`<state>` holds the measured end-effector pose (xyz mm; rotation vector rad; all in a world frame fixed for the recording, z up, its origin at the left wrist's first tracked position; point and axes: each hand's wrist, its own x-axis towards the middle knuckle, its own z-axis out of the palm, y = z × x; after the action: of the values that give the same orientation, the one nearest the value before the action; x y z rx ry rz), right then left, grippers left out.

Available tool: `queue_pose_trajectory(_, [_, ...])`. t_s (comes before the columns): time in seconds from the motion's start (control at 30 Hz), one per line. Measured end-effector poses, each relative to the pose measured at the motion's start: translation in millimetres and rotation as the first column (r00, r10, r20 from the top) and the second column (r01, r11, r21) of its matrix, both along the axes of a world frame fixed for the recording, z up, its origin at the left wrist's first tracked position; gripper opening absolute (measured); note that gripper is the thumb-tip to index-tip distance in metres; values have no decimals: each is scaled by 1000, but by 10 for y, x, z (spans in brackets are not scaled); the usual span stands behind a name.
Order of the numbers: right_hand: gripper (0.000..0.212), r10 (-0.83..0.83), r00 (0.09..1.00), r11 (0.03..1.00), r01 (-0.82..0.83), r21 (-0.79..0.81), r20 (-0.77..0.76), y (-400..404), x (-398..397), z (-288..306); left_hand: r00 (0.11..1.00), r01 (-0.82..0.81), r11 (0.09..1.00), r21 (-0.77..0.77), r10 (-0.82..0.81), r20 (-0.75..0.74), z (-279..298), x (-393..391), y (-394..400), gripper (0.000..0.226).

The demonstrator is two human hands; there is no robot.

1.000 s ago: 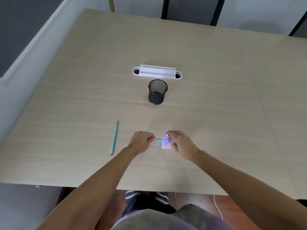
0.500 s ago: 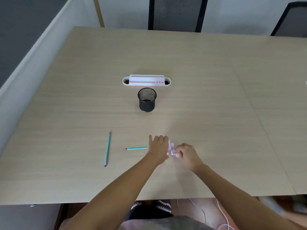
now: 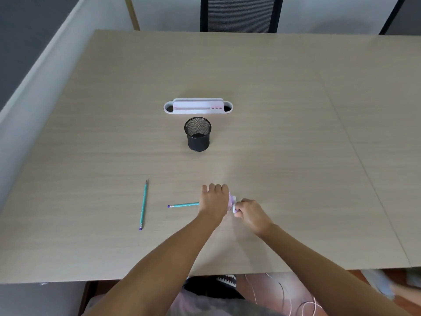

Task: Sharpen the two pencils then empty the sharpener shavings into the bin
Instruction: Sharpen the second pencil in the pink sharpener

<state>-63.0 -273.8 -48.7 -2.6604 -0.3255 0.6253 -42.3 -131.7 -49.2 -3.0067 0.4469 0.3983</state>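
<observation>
Teal pencil [image 3: 143,204] is lying loose at lower left of the frame, pointed tip toward the top, purple eraser end toward the bottom edge; its tip looks dark and tapered, so it is probably sharpened already, though that is too small to confirm. Second teal pencil [image 3: 183,204] is lying flat just right of it, purple end pointing left, its other end hidden under the left hand [image 3: 214,201]. Left hand is curling over the pale purple-white sharpener [image 3: 232,202] at lower centre, fingers closed down around it, palm hiding most of the body. Right hand [image 3: 249,212] is meeting it from the right, fingers pinching the sharpener's near end, likely working the cap or drawer off; exact contact is hard to read.

Judgement: sharpening appears to be finishing or done; emptying is what remains. No shavings are showing on the tabletop [image 3: 296,133].

Black mesh bin [image 3: 197,134] is standing upright at centre, well apart from the hands, with a white desk organiser [image 3: 198,106] just behind it.
</observation>
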Motion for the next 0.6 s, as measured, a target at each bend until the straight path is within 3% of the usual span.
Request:
queue_pose_trajectory(0.2, [16, 85, 994, 996, -82, 45, -71, -75, -98, 292, 1000, -4, 1000, -8, 3, -9, -10, 5, -4, 40])
queue_pose_trajectory(0.33, [20, 143, 988, 984, -148, 95, 60, -177, 87, 606, 999, 10, 1000, 11, -9, -38, -2, -21, -11, 50])
queue_pose_trajectory(0.53, [17, 357, 914, 934, -351, -68, 192, -256, 218, 559, 998, -27, 1000, 6, 27, -51, 24, -14, -55, 49])
queue_pose_trajectory(0.6, [17, 346, 904, 938, -328, -109, 253, -248, 272, 526, 999, -37, 999, 4, 37, -29, 27, -21, -55, 48])
